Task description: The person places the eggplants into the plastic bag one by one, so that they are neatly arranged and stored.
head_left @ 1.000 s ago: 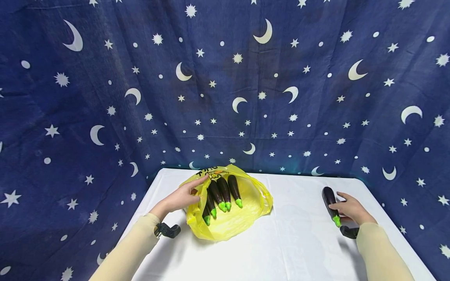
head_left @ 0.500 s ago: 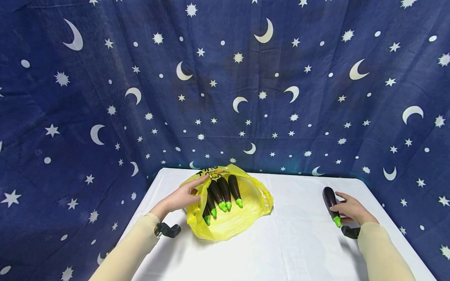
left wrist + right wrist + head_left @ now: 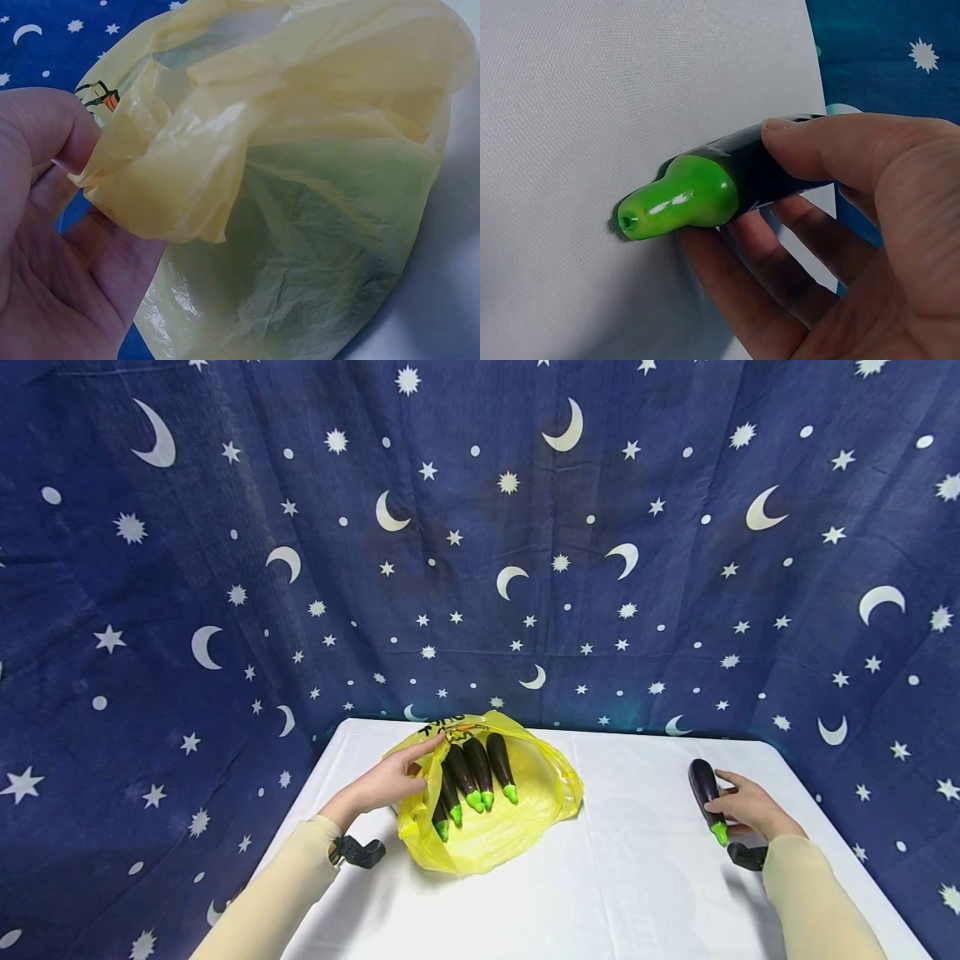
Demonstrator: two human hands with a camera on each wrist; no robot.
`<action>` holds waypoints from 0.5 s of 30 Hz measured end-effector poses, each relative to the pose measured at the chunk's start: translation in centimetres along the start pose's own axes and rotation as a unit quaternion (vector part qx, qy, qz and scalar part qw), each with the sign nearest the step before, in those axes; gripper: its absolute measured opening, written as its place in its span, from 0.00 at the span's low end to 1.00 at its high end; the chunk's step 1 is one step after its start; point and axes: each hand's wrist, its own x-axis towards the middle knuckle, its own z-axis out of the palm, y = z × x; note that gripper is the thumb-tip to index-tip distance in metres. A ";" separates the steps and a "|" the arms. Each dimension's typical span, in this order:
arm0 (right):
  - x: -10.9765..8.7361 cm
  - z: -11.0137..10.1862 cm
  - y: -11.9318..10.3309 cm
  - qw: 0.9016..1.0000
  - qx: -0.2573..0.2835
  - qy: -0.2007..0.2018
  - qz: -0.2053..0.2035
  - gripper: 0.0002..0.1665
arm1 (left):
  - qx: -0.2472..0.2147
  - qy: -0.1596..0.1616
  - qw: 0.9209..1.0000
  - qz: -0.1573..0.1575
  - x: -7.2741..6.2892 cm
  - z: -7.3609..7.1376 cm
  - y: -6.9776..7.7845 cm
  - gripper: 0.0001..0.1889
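Observation:
A yellow plastic bag [image 3: 517,839] lies on its side at the left of the table, its mouth facing the near side. My left hand [image 3: 384,783] pinches the left edge of that mouth between thumb and fingers; the left wrist view shows the bag's crumpled film [image 3: 180,180] gathered there. Inside lie several dark eggplants [image 3: 500,764] with green stems, side by side. At the right, my right hand [image 3: 753,806] grips another eggplant [image 3: 703,789], thumb on one side and fingers on the other. Its green stem [image 3: 694,195] points toward the near side, close to the tabletop.
A white cloth covers the table [image 3: 630,877]. Behind and on both sides hangs a dark blue curtain [image 3: 480,527] printed with moons and stars. Black straps circle both wrists, each bearing a small device.
Over the last second the right hand and its eggplant have shifted very slightly to the right in the picture. The left hand and the bag look the same.

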 end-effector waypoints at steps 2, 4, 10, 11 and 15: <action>-0.1 0.1 -0.1 1.000 -0.005 0.003 0.000 0.62 | 0.000 0.001 1.000 0.000 0.0 0.0 0.0 0.43; -0.1 0.1 -0.2 1.000 -0.011 0.008 -0.001 0.61 | 0.000 0.000 1.000 0.001 0.0 0.0 0.0 0.43; -0.3 0.3 -0.5 1.000 -0.017 0.016 -0.008 0.58 | 0.002 0.001 1.000 0.001 0.0 0.0 0.0 0.43; -0.4 0.4 -0.6 1.000 -0.019 0.017 -0.009 0.57 | 0.002 0.001 1.000 0.001 0.0 0.0 0.0 0.43; -0.4 0.5 -0.7 1.000 -0.022 0.018 -0.010 0.56 | -0.002 -0.001 1.000 0.000 0.0 0.0 0.2 0.43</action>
